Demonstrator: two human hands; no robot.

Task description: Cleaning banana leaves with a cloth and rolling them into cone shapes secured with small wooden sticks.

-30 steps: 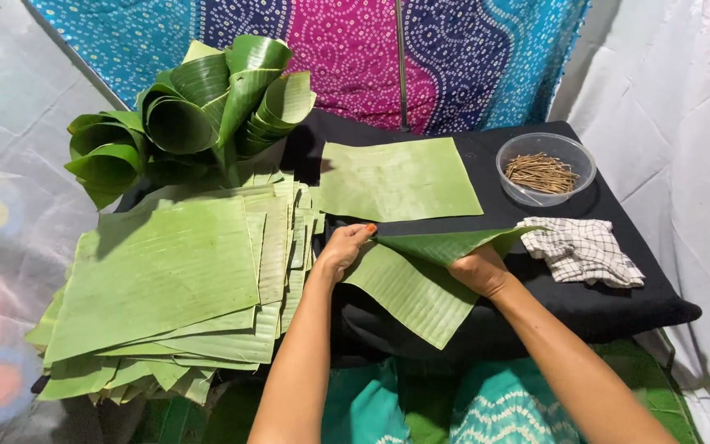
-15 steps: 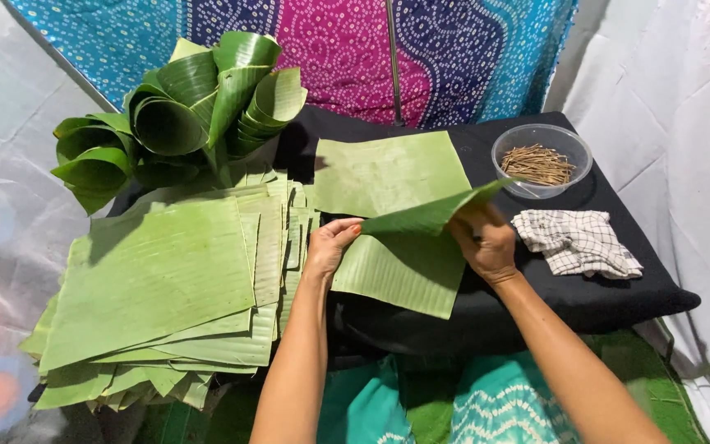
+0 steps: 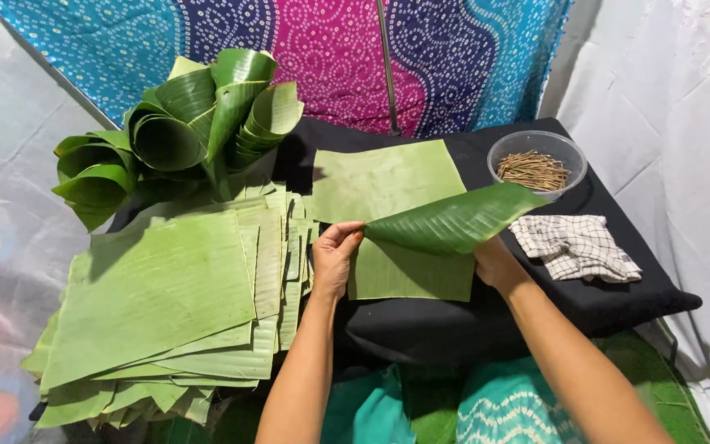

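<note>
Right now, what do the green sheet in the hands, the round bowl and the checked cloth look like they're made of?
Curved green sheet: looks like banana leaf, glossy, with fine parallel ribs; both the left hand and right hand hold it.
Round clear bowl: probably plastic, see-through with a thin rim, holding thin brown sticks.
White checked cloth: woven fabric, matte and rumpled.

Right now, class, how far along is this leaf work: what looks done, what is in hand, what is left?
Done: one flat cut leaf lies on the black cushion, and rolled leaves stand behind. In hand: the left hand and right hand hold a curling leaf piece over another flat piece. Left: a big stack of flat leaves, plus the bowl of sticks, untouched.
</note>
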